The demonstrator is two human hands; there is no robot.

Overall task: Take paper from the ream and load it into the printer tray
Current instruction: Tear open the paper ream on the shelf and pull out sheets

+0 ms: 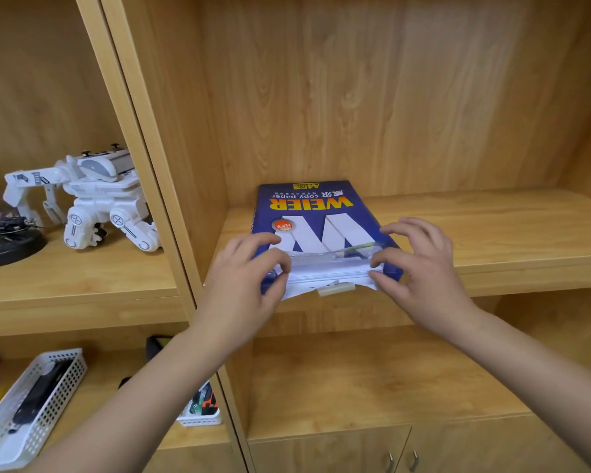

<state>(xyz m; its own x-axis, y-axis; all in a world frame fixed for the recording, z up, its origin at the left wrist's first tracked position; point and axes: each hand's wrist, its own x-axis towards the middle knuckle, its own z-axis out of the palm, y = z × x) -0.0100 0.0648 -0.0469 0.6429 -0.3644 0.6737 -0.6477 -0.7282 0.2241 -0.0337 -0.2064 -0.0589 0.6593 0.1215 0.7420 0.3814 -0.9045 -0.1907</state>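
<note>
A blue ream of copy paper (pixel 318 213) with yellow lettering lies flat on a wooden shelf (pixel 492 227), its near end torn open. White sheets (pixel 328 273) show at that open end. My left hand (pixel 246 278) pinches the ream's left front corner between thumb and fingers. My right hand (pixel 420 264) pinches the right front corner of the sheets, thumb below and fingers above. No printer or tray is in view.
A vertical wooden divider (pixel 157 186) stands left of the ream. A white toy robot (pixel 93 199) sits on the left shelf. Below it are a white perforated basket (pixel 31 411) with dark items and a smaller basket (pixel 200 409). Cabinet doors with handles (pixel 403 459) lie below.
</note>
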